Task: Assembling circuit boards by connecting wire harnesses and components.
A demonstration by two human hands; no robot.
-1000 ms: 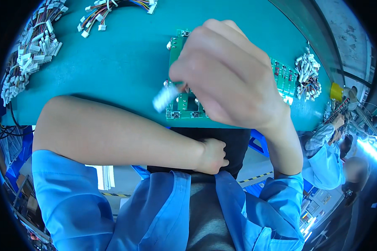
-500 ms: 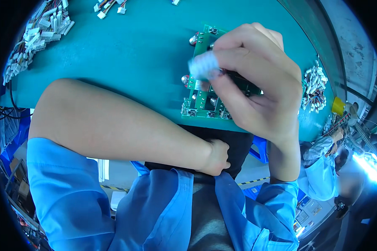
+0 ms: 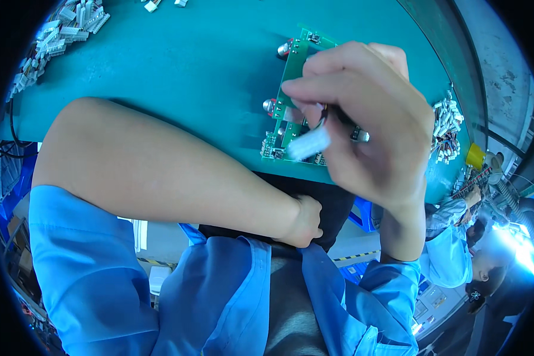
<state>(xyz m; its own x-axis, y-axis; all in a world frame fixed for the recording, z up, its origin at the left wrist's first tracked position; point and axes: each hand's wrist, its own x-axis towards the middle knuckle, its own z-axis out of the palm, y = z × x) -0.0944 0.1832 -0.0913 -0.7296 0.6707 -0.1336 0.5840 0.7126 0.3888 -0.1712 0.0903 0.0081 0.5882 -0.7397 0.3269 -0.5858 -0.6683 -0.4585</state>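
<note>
Over the green table my right hand [image 3: 368, 118] is closed in a pinch on a short wire cable with a white plug connector [image 3: 309, 145], slightly blurred, hanging below the fingertips. Under that hand lies a green circuit board [image 3: 292, 71], its right part mostly covered by the hand. Along the board's left edge stick out small shiny round parts with red bases [image 3: 270, 107]. My left hand [image 3: 305, 221] rests low in my lap against dark cloth, its fingers curled into a fist with nothing showing from it.
A heap of white-plugged cables [image 3: 62, 38] lies at the far left of the table [image 3: 178, 65], with another pile [image 3: 447, 127] at the right edge. Beyond the right edge is a yellow object [image 3: 475, 155]. A person in a blue sleeve [image 3: 448, 255] works at the right.
The white connector has swung from beside my right fingertips to below them. My right hand stays over the board, and the view has shifted slightly. My left hand keeps its place.
</note>
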